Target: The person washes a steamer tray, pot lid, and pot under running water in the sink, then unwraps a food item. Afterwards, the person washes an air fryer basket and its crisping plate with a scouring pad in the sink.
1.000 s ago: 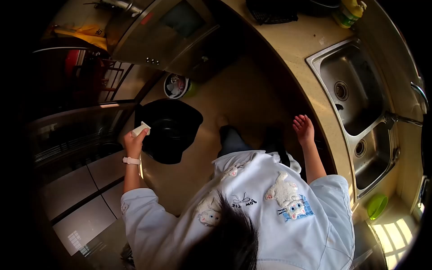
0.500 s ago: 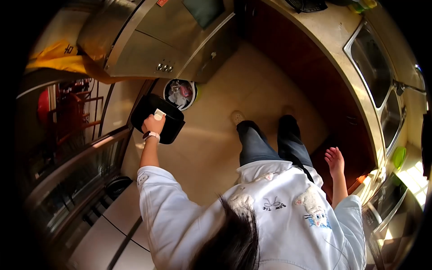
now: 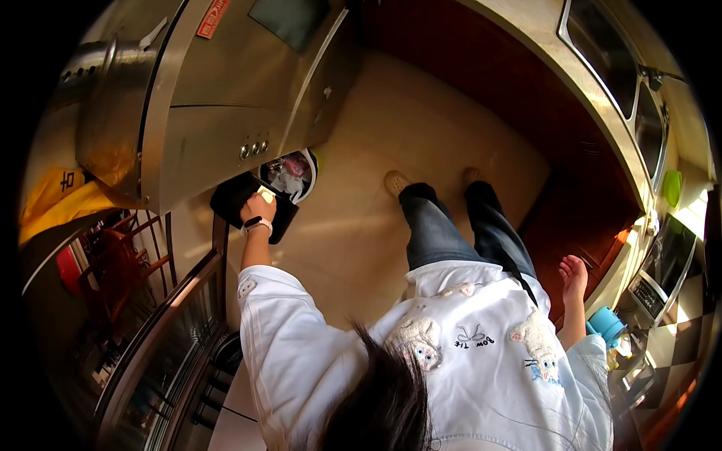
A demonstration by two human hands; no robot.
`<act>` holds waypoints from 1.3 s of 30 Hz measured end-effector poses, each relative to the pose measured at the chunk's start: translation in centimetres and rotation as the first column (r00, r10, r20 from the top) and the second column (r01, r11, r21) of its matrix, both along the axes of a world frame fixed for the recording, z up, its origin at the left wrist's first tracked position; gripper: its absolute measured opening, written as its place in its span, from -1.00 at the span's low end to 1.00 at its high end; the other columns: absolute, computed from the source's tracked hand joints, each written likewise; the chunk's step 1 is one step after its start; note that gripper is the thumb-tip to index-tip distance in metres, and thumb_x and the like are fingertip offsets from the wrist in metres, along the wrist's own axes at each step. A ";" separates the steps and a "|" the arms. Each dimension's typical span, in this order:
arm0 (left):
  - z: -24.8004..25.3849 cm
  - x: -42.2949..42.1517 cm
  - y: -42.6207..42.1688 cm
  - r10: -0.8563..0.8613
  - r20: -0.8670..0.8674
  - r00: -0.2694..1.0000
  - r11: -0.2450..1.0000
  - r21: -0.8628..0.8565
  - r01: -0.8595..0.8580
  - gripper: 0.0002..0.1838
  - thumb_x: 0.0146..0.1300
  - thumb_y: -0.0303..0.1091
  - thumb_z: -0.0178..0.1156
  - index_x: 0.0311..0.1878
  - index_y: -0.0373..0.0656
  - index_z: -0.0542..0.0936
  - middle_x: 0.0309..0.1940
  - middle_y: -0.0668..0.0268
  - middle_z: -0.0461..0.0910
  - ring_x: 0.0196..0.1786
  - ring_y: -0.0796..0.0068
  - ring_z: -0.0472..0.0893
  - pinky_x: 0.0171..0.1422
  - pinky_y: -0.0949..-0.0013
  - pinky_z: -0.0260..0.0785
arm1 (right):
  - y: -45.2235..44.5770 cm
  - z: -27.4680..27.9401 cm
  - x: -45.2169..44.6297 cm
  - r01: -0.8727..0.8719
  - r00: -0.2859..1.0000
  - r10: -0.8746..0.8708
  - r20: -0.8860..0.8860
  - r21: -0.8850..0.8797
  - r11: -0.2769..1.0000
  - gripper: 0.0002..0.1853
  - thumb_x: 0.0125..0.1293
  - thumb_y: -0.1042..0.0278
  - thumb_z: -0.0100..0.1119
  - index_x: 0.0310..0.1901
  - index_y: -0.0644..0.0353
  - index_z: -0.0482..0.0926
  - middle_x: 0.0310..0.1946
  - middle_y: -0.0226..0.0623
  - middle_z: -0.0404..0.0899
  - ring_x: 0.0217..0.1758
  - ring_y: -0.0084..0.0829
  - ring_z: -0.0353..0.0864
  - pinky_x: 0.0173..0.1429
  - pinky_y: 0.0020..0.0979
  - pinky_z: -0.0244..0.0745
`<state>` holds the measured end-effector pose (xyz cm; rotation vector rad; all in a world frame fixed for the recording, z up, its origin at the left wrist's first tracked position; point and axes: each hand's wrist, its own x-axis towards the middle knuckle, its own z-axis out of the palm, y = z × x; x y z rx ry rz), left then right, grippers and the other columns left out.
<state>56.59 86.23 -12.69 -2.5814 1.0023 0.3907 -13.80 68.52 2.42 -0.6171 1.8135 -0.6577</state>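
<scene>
My left hand (image 3: 257,209) is closed around the cream handle (image 3: 266,195) of a black container (image 3: 282,219) that looks like an air fryer basket. The basket hangs low beside a trash bin (image 3: 313,174) lined with a bag and holding crumpled wrappers and tissue (image 3: 289,180). In this view the basket covers the bin's near edge; whether they touch I cannot tell. The basket's inside is too dark to make out. Out to the right, my right hand (image 3: 574,276) hangs with nothing in it, its fingers loosely bent and not clenched.
A steel cabinet with knobs (image 3: 254,148) stands just beyond the bin. Dark red cupboards (image 3: 481,75) run under the counter with a sink (image 3: 602,52) at right. A sliding door frame (image 3: 150,331) is at left. A blue item (image 3: 606,326) is near my right elbow.
My view has turned, so the cabinet and sink sit differently. The basket and the bin now overlap more in view. My left hand keeps its hold; my right hand stays free.
</scene>
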 end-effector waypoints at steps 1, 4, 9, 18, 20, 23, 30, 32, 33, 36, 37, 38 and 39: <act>-0.3 0.1 -0.1 -0.009 -0.002 1.000 1.000 0.001 0.009 -0.62 -0.09 0.01 0.22 -0.47 -0.17 0.55 -0.48 0.11 0.59 -0.38 0.15 0.61 -0.31 0.22 0.47 | 0.2 0.0 0.1 0.009 1.000 -0.009 -0.002 0.001 1.000 -0.77 0.23 0.23 -0.10 -0.20 0.16 0.47 -0.30 -0.33 0.53 -0.27 -0.49 0.50 -0.16 -0.49 0.41; -1.4 0.4 -0.3 -0.058 -0.063 0.996 0.995 0.080 0.063 -0.64 -0.08 -0.04 0.21 -0.44 -0.19 0.54 -0.43 0.10 0.59 -0.35 0.17 0.61 -0.29 0.24 0.47 | 0.6 0.0 0.3 -0.005 0.998 0.006 -0.069 0.002 1.000 -0.78 0.23 0.26 -0.10 -0.21 0.16 0.47 -0.31 -0.33 0.53 -0.29 -0.51 0.51 -0.18 -0.50 0.41; -2.6 1.2 1.5 -0.232 -0.077 0.970 0.964 0.115 0.240 -0.65 -0.08 -0.07 0.23 -0.43 -0.20 0.51 -0.47 0.13 0.58 -0.38 0.20 0.61 -0.31 0.25 0.47 | 0.6 -0.1 1.1 -0.017 0.990 0.018 -0.142 0.009 1.000 -0.80 0.22 0.30 -0.10 -0.22 0.16 0.48 -0.32 -0.36 0.53 -0.30 -0.54 0.51 -0.21 -0.55 0.40; -1.4 1.4 1.8 -0.414 -0.031 0.910 0.907 0.069 0.415 -0.64 -0.08 -0.04 0.23 -0.47 -0.18 0.47 -0.54 0.13 0.57 -0.44 0.18 0.60 -0.36 0.23 0.46 | 0.1 -0.7 1.7 -0.058 0.985 0.053 -0.163 -0.023 0.998 -0.83 0.22 0.33 -0.10 -0.27 0.15 0.49 -0.38 -0.41 0.52 -0.36 -0.60 0.46 -0.27 -0.59 0.36; -1.2 1.2 1.1 -0.400 -0.038 0.916 0.914 0.056 0.401 -0.64 -0.08 -0.05 0.24 -0.47 -0.18 0.46 -0.54 0.12 0.57 -0.44 0.17 0.60 -0.36 0.23 0.46 | 0.2 -2.0 0.3 -0.119 0.957 0.098 -0.274 -0.061 0.991 -0.84 0.22 0.32 -0.09 -0.30 0.16 0.49 -0.41 -0.43 0.51 -0.38 -0.61 0.45 -0.29 -0.60 0.35; -0.8 1.2 0.5 -0.367 -0.095 0.925 0.924 0.079 0.375 -0.66 -0.08 -0.07 0.23 -0.49 -0.19 0.47 -0.54 0.10 0.57 -0.44 0.17 0.60 -0.35 0.24 0.47 | -0.3 -2.5 0.5 -0.165 0.908 0.100 -0.407 -0.128 0.978 -0.84 0.22 0.32 -0.08 -0.37 0.17 0.48 -0.49 -0.47 0.48 -0.41 -0.65 0.41 -0.32 -0.61 0.30; 0.1 2.1 -0.7 -0.403 -0.107 0.909 0.912 0.037 0.409 -0.68 -0.08 -0.09 0.23 -0.50 -0.19 0.49 -0.57 0.11 0.57 -0.46 0.16 0.60 -0.36 0.24 0.47 | 0.3 -2.7 0.0 -0.221 0.773 0.057 -0.632 -0.184 0.958 -0.81 0.23 0.28 -0.04 -0.39 0.20 0.47 -0.52 -0.46 0.47 -0.45 -0.65 0.39 -0.35 -0.60 0.30; 0.6 2.1 -0.4 -0.418 -0.125 0.900 0.905 0.032 0.424 -0.67 -0.09 -0.09 0.24 -0.50 -0.19 0.49 -0.58 0.11 0.56 -0.47 0.16 0.59 -0.38 0.23 0.47 | 0.9 -2.4 -0.4 -0.208 0.772 0.036 -0.634 -0.200 0.957 -0.81 0.23 0.27 -0.03 -0.40 0.21 0.47 -0.52 -0.46 0.46 -0.46 -0.65 0.38 -0.36 -0.60 0.30; 0.5 2.2 0.1 -0.416 -0.119 0.902 0.905 0.046 0.423 -0.68 -0.11 -0.10 0.25 -0.48 -0.18 0.49 -0.57 0.12 0.56 -0.47 0.17 0.60 -0.38 0.24 0.47 | 0.9 -2.3 0.0 -0.158 0.799 0.017 -0.602 -0.181 0.971 -0.80 0.24 0.27 -0.03 -0.41 0.21 0.47 -0.53 -0.46 0.46 -0.47 -0.66 0.38 -0.37 -0.60 0.30; 0.5 2.6 0.4 -0.428 -0.122 0.895 0.889 0.122 0.442 -0.72 -0.13 -0.17 0.25 -0.46 -0.19 0.49 -0.56 0.13 0.56 -0.45 0.21 0.60 -0.37 0.25 0.47 | 0.8 -3.4 -0.4 -0.107 0.826 -0.012 -0.564 -0.178 0.978 -0.80 0.24 0.27 -0.03 -0.42 0.20 0.46 -0.54 -0.47 0.45 -0.49 -0.67 0.37 -0.40 -0.62 0.28; 0.5 2.7 0.2 -0.427 -0.121 0.896 0.890 0.119 0.440 -0.72 -0.13 -0.17 0.25 -0.46 -0.19 0.49 -0.56 0.13 0.56 -0.45 0.21 0.60 -0.37 0.25 0.47 | 1.0 -3.8 -0.8 -0.110 0.826 -0.007 -0.564 -0.173 0.979 -0.80 0.24 0.27 -0.03 -0.42 0.20 0.46 -0.55 -0.48 0.45 -0.50 -0.67 0.36 -0.41 -0.63 0.27; 0.8 3.0 0.2 -0.475 -0.114 0.873 0.872 0.077 0.484 -0.71 -0.12 -0.15 0.24 -0.48 -0.19 0.48 -0.57 0.13 0.55 -0.46 0.19 0.60 -0.38 0.25 0.47 | 1.1 -4.1 -1.2 -0.114 0.826 -0.003 -0.563 -0.172 0.978 -0.80 0.24 0.27 -0.03 -0.42 0.20 0.46 -0.55 -0.48 0.45 -0.50 -0.67 0.36 -0.41 -0.63 0.27; 1.4 3.0 0.2 -0.518 -0.107 0.849 0.851 0.039 0.524 -0.70 -0.12 -0.13 0.24 -0.50 -0.19 0.47 -0.59 0.13 0.55 -0.47 0.18 0.59 -0.39 0.25 0.46 | 1.1 -4.1 -0.9 -0.095 0.838 -0.009 -0.545 -0.162 0.982 -0.80 0.24 0.27 -0.03 -0.42 0.20 0.46 -0.55 -0.49 0.45 -0.50 -0.68 0.36 -0.42 -0.64 0.27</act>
